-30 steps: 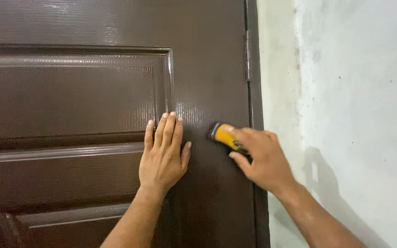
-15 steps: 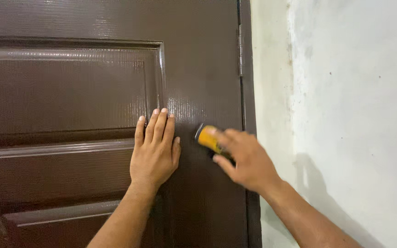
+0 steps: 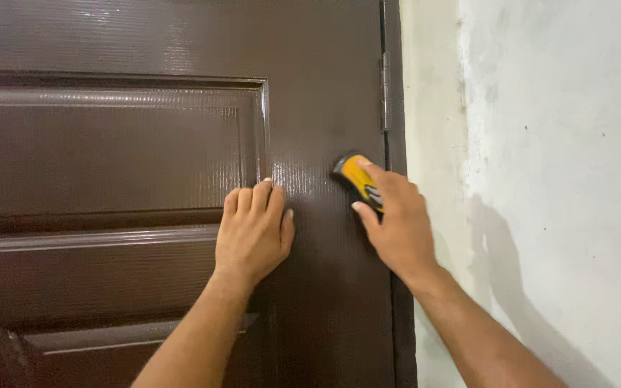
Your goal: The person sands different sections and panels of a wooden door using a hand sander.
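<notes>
The left hand is laid flat on the brown door, fingers together. A yellow-and-black block is clamped against the door by the right hand, near the hinge

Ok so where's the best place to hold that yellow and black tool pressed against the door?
Probably across its back, as the right hand does now: the yellow and black tool lies flat against the brown door, so only its outward face and narrow sides are free. Come from the room side, fingers wrapping both edges.

A brown panelled door bears both hands and a yellow tool.
</notes>
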